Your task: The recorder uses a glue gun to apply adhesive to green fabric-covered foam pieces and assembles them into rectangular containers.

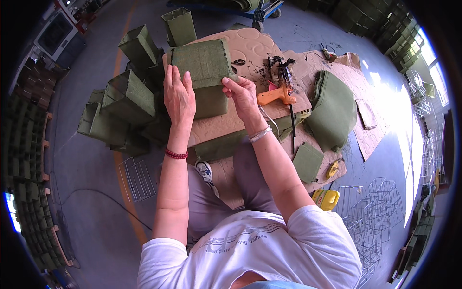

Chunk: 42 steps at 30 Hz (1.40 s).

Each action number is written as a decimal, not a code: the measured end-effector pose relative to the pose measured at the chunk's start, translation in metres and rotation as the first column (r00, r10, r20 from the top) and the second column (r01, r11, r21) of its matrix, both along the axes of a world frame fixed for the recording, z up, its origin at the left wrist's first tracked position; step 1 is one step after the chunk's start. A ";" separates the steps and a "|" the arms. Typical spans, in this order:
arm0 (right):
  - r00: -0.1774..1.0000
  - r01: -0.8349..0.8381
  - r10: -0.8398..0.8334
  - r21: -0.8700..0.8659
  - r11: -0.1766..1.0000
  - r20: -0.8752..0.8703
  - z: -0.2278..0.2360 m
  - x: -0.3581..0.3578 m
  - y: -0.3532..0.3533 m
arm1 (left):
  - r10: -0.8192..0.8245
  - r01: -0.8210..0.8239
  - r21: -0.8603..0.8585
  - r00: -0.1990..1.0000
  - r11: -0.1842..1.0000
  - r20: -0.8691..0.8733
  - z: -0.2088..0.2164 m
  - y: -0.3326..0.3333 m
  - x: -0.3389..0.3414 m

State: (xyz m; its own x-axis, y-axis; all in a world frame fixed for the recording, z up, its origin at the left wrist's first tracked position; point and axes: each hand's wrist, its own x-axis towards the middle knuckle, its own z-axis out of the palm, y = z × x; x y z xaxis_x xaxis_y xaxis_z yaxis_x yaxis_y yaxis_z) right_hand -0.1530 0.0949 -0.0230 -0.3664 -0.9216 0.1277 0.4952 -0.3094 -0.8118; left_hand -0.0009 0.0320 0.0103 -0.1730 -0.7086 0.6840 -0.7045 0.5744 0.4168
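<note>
A green felt-like box (201, 57) stands on the cardboard-topped work surface in front of me. My left hand (179, 96) lies along the box's left side, its fingers stretched out and flat. At the near right corner of the box, my right hand (242, 94) pinches the edge between thumb and fingers. Just right of that hand lies an orange glue gun (278, 96), its front end smeared with black and a cord trailing from it. Several open-topped green boxes (129, 94) crowd together to the left of the work surface.
Folded green sheets (333, 111) lie on cardboard at the right, near a flat green square piece (308, 162). A yellow container (326, 199) sits by my right elbow. Wire frames stand at the lower right (378, 207) and lower left (137, 178). A blue cart (272, 8) is at the back.
</note>
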 end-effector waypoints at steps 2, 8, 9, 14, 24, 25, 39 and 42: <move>1.000 0.019 -0.019 -0.009 1.000 -0.015 -0.002 0.001 -0.002 | 0.008 -0.008 0.002 1.000 1.000 0.011 -0.001 0.000 -0.001; 0.999 -0.040 0.041 0.049 0.998 -0.035 -0.002 0.010 0.001 | 0.046 -0.046 -0.022 0.999 0.999 0.020 -0.005 0.000 0.005; 0.996 -0.059 0.064 0.075 0.995 -0.069 0.000 0.012 0.001 | 0.052 -0.052 -0.025 0.998 0.998 0.018 -0.004 0.000 0.005; 0.993 0.070 -0.064 0.058 0.996 -0.099 0.000 0.007 -0.001 | 0.022 -0.022 -0.051 1.000 0.998 -0.005 -0.002 0.006 -0.008; 0.988 0.118 -0.125 -0.079 0.990 -0.091 -0.006 0.017 -0.009 | 0.327 -0.247 -0.239 0.858 0.939 0.397 0.002 0.012 -0.002; 0.985 0.135 -0.142 -0.079 0.988 -0.099 -0.007 0.014 -0.010 | 0.326 -0.234 -0.262 0.858 0.936 0.397 0.003 0.010 -0.005; 0.969 0.248 -0.246 -0.160 0.955 0.029 -0.011 0.017 -0.013 | 0.336 -0.072 -0.407 0.701 0.911 0.629 -0.021 -0.016 -0.023; 0.981 0.190 -0.182 -0.179 0.965 0.061 -0.010 0.020 -0.012 | 0.357 -0.053 -0.467 0.722 0.882 0.592 -0.017 -0.012 -0.021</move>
